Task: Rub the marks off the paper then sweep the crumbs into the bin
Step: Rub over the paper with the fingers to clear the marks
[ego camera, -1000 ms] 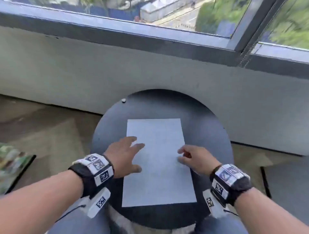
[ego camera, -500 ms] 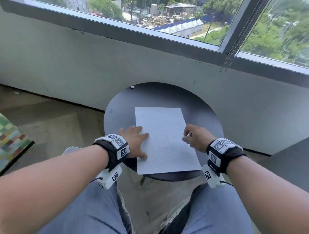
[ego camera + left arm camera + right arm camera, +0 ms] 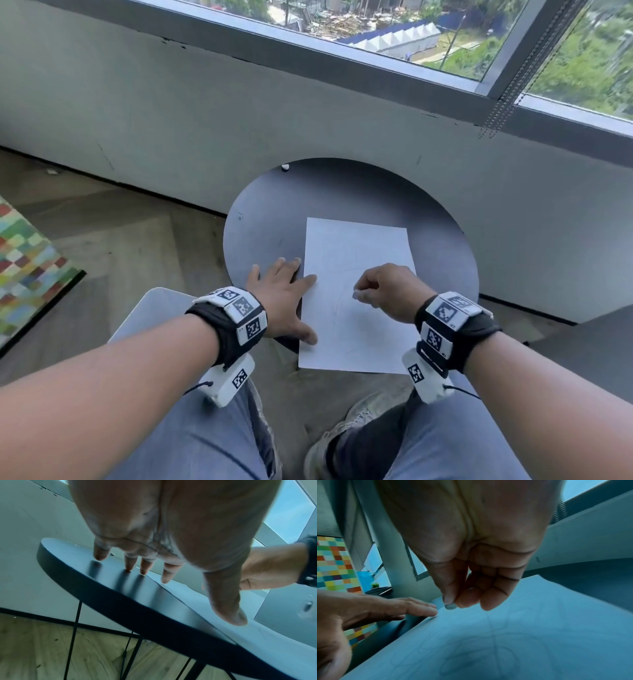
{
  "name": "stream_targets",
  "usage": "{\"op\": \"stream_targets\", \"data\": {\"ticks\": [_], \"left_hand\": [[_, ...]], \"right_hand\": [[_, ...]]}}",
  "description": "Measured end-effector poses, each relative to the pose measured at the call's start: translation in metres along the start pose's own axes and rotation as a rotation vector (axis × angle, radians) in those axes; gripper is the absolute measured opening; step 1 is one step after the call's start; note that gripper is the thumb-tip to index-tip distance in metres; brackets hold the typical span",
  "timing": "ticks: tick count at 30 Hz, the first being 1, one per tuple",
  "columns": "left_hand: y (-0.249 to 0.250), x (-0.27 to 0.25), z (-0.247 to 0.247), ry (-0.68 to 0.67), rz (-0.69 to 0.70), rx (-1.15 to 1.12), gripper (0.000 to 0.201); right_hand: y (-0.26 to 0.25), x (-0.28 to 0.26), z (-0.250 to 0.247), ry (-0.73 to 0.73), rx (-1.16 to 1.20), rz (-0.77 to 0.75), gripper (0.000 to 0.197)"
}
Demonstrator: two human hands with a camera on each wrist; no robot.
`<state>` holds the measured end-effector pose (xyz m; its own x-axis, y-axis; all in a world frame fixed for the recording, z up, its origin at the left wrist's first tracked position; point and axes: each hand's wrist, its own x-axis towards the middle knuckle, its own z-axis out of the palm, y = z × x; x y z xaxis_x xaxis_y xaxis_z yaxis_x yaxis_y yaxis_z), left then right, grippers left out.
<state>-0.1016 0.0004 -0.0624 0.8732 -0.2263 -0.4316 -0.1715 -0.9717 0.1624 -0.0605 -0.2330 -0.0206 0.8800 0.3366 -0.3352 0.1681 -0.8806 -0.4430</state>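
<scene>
A white sheet of paper (image 3: 356, 253) with faint pencil marks (image 3: 489, 639) lies on a round dark table (image 3: 342, 192), its near edge hanging over the table's front. My left hand (image 3: 284, 294) lies flat with spread fingers across the paper's left edge, index finger and thumb on the sheet. My right hand (image 3: 383, 291) hovers over the paper's middle with fingers curled, pinching a small pale eraser (image 3: 451, 606) between thumb and fingertips; the eraser (image 3: 357, 294) shows as a white tip in the head view. No bin is in view.
A small white bit (image 3: 284, 167) sits at the table's far left rim, close to the grey wall (image 3: 171, 120) under the window. A colourful chequered rug (image 3: 24, 270) lies on the wooden floor at left. My knees and a shoe (image 3: 346, 425) are below the table.
The view has tilted and drawn back. My right hand has moved left from the paper's right edge onto its middle. My left hand stays flat on the paper's left edge.
</scene>
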Motion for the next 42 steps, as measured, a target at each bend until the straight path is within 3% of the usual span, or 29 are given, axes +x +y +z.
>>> {"op": "stream_targets", "data": {"ticks": [10, 16, 22, 30, 33, 37, 39, 42], "left_hand": [[-0.01, 0.011, 0.004, -0.029, -0.009, 0.074, 0.14], [-0.011, 0.013, 0.005, -0.054, 0.008, 0.111, 0.149], [-0.01, 0.013, 0.005, -0.076, 0.016, 0.116, 0.148], [-0.01, 0.008, 0.001, -0.018, 0.014, 0.105, 0.132], [-0.011, 0.006, 0.002, -0.041, 0.013, 0.092, 0.138], [-0.01, 0.007, 0.002, -0.06, 0.016, 0.086, 0.141], [-0.009, 0.007, 0.002, -0.06, 0.012, 0.082, 0.141], [-0.008, 0.007, 0.002, -0.058, -0.003, 0.079, 0.142]], "right_hand": [[-0.045, 0.05, 0.019, 0.024, -0.266, -0.166, 0.01], [-0.048, 0.039, 0.028, 0.037, -0.363, -0.221, 0.019], [-0.053, -0.002, 0.052, -0.161, -0.323, -0.401, 0.015], [-0.043, 0.05, 0.037, 0.05, -0.273, -0.132, 0.015], [-0.047, 0.036, 0.041, 0.044, -0.279, -0.231, 0.012], [-0.052, 0.006, 0.054, -0.123, -0.307, -0.433, 0.011], [-0.05, 0.01, 0.051, -0.14, -0.322, -0.397, 0.014], [-0.041, 0.036, 0.039, -0.016, -0.268, -0.216, 0.015]]}}
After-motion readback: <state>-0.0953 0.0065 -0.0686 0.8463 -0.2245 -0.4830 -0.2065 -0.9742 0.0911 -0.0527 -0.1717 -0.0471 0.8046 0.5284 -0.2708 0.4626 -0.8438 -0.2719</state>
